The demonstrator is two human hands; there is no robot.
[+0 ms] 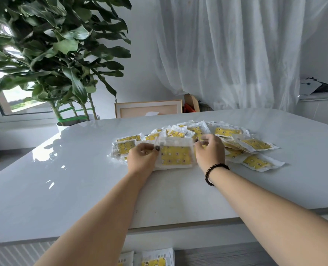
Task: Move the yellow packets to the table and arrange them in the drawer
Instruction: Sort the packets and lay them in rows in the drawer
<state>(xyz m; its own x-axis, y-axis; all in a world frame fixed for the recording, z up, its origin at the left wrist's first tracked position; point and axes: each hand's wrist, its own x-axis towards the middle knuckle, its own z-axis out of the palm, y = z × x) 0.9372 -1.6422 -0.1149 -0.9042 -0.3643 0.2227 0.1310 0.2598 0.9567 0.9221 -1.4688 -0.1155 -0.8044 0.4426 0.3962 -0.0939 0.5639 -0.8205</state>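
Several yellow packets in clear white-edged wrappers lie in a loose pile [224, 132] on the white table [63, 189]. A small stack of packets [175, 155] stands on edge at the near side of the pile. My left hand [143, 157] grips its left edge and my right hand [210, 150] grips its right edge. More yellow packets [155, 259] show below the table's front edge at the bottom of the view, and what they rest in is cut off.
A large leafy plant [53, 50] stands beyond the table's left far corner. A framed board [148, 108] leans behind the table. White curtains [226, 50] hang at the back, and a low white cabinet [320, 108] stands at the right.
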